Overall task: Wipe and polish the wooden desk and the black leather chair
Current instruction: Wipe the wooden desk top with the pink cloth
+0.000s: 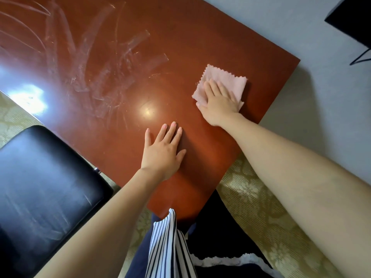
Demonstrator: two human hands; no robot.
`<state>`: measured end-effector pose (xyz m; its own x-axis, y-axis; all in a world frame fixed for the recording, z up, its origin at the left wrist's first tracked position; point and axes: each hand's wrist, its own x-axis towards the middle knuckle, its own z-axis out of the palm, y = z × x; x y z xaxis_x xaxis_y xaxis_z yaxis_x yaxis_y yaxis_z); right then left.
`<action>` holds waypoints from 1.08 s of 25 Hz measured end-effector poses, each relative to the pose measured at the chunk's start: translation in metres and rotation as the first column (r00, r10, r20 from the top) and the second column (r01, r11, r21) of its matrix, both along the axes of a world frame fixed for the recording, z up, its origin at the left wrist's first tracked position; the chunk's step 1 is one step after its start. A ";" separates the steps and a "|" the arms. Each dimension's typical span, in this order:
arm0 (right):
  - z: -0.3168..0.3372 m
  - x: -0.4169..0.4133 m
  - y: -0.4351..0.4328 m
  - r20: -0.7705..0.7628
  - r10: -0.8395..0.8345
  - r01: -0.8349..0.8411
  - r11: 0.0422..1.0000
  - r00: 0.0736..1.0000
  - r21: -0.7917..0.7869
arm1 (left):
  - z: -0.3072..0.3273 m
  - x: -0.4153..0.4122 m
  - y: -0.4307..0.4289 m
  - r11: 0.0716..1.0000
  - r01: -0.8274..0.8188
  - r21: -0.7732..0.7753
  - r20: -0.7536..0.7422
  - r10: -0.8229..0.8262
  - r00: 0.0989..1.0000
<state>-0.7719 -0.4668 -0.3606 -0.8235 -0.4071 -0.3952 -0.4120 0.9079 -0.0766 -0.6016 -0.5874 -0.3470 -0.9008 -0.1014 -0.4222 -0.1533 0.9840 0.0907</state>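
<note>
The reddish-brown wooden desk [120, 63] fills the upper middle of the view, with pale wipe streaks across its left and centre. A folded pink cloth [226, 81] lies near the desk's right corner. My right hand [218, 101] presses flat on the cloth, fingers spread over it. My left hand [163, 149] rests flat and bare on the desk surface, closer to me, holding nothing. The black leather chair [46, 187] stands at the lower left, its seat beside the desk's near edge.
A pale wall [281, 27] borders the desk on the right. A black object on a thin stand [355, 19] sits at the top right corner. Patterned beige carpet [261, 197] covers the floor. My striped clothing hangs below the desk's near corner.
</note>
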 end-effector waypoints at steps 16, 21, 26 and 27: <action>-0.025 0.022 0.053 -0.196 0.179 -0.196 0.978 0.964 -0.073 | -0.004 -0.092 0.025 0.987 -0.086 0.138 -0.183 0.111 0.977; -0.022 -0.055 0.043 -0.192 0.143 -0.156 0.986 0.971 -0.051 | -0.006 -0.116 0.035 0.972 -0.143 0.185 -0.172 0.175 0.969; -0.021 -0.133 0.035 -0.128 -0.001 0.001 1.000 0.992 0.002 | -0.008 -0.128 0.033 0.981 -0.155 0.117 -0.106 0.168 0.980; -0.022 -0.139 0.033 -0.134 -0.024 0.024 1.000 0.991 0.003 | -0.008 -0.129 0.035 0.983 -0.158 0.099 -0.090 0.167 0.982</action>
<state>-0.9109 -0.4334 -0.3824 -0.8787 -0.3848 -0.2825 -0.3963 0.9179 -0.0177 -0.7304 -0.5528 -0.3551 -0.9128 -0.2149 -0.3472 -0.2962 0.9338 0.2008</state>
